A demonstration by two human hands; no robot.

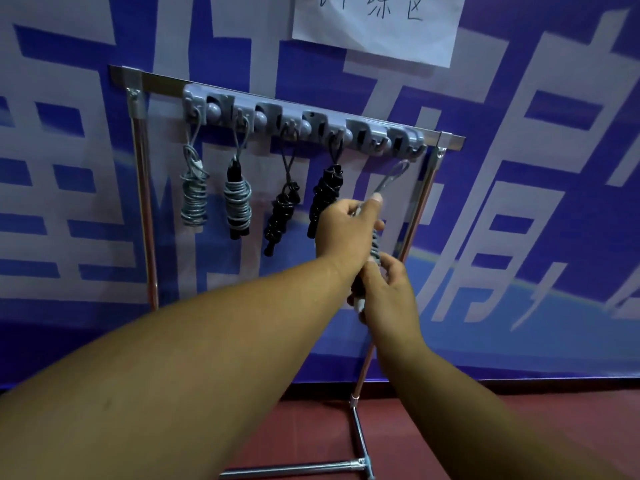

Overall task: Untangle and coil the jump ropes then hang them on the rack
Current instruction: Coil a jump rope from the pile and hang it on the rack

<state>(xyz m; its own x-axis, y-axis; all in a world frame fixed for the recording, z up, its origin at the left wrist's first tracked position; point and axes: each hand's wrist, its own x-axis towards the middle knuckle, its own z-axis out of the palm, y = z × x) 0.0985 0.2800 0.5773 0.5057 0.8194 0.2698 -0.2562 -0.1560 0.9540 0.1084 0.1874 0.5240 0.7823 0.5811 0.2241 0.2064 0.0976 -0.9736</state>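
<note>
Jump rope, grey and wound into a tight bundle, is held upright between the two hands, close in front of the right side of the rack. The left hand is the upper one: its thumb and fingers pinch the base of the rope's loop, which sticks up and to the right out of the grip. The right hand is just beneath it, with its fingers curled round the lower end of the bundle, where a white-tipped handle pokes out. The top of the loop sits just under the end hook of the grey hook strip; I cannot tell whether they touch.

Up and to the left of the hands, four coiled ropes hang from the strip in a row. A black rope is right beside the left hand, then a second black rope, a grey rope with black handles, and farthest off an all-grey rope.

Behind the hands hangs a blue and white banner, with a paper sheet high above them. Below the forearms are the red floor and the rack's foot.
</note>
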